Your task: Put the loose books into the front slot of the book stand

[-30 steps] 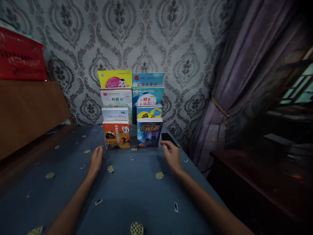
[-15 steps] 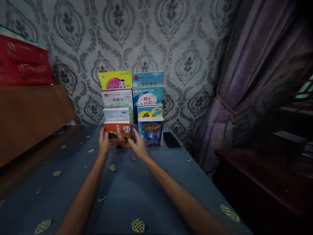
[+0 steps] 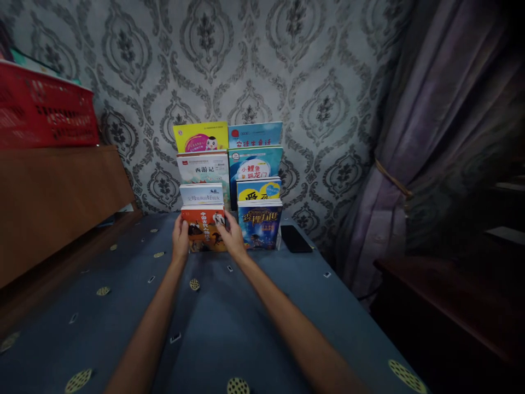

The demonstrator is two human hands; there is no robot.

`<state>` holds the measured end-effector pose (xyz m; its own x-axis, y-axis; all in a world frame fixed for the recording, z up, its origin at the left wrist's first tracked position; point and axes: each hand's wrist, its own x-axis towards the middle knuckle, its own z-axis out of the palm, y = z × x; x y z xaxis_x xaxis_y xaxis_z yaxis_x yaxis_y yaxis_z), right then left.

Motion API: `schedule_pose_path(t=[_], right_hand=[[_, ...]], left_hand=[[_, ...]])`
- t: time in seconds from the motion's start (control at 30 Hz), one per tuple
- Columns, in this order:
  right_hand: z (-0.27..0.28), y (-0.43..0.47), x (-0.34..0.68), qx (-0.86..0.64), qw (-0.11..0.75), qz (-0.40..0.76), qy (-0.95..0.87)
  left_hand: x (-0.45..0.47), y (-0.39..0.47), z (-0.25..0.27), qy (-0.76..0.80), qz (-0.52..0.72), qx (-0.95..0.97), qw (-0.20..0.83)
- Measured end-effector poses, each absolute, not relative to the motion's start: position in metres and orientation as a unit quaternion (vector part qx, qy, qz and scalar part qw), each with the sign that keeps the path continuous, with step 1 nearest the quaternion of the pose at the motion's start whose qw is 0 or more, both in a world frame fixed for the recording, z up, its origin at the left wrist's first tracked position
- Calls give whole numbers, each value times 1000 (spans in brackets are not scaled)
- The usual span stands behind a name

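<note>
An orange-red picture book (image 3: 204,231) with Chinese lettering and painted figures stands upright at the front of the left-hand column. My left hand (image 3: 179,238) grips its left edge, thumb on the cover. At the right edge, my right hand (image 3: 232,236) has its thumb on the cover and fingers behind, partly hidden. Directly behind it stand a pale blue-white book (image 3: 200,194), a white book (image 3: 204,168) and a yellow book (image 3: 184,137), in rising steps. Beside my right hand, a dark blue book (image 3: 260,225) fronts the right-hand column.
In the right column are a yellow book (image 3: 246,190), a teal book (image 3: 241,161) and a light blue book (image 3: 254,131). A black phone (image 3: 296,239) lies right of them. A red basket (image 3: 61,109) sits on a wooden cabinet (image 3: 61,202) at left; a curtain (image 3: 369,191) hangs at right.
My right hand has closed in on the orange book's right edge, and my left thumb now rests on its cover. The whole view has shifted slightly, so everything appears further right.
</note>
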<state>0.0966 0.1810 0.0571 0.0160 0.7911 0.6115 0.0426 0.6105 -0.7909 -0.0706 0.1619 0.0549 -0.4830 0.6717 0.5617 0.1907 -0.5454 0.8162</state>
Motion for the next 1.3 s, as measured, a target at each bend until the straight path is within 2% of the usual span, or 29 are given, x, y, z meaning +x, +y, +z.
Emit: schedule_pose_path(t=[0.37, 0.9, 1.0, 1.17, 1.3], right_hand=[[59, 181, 101, -326, 628, 302, -639], [57, 183, 102, -318, 623, 304, -647], [64, 169, 102, -320, 629, 267, -656], [78, 126, 146, -290, 656, 141, -683], [62, 123, 235, -395, 649, 68, -646]], left_hand=[[-75, 164, 54, 479, 728, 461, 168], [-67, 162, 50, 443, 733, 488, 169], [-66, 160, 49, 446, 730, 489, 172], [-79, 149, 40, 515, 708, 459, 151], [-100, 127, 22, 551, 679, 462, 151]])
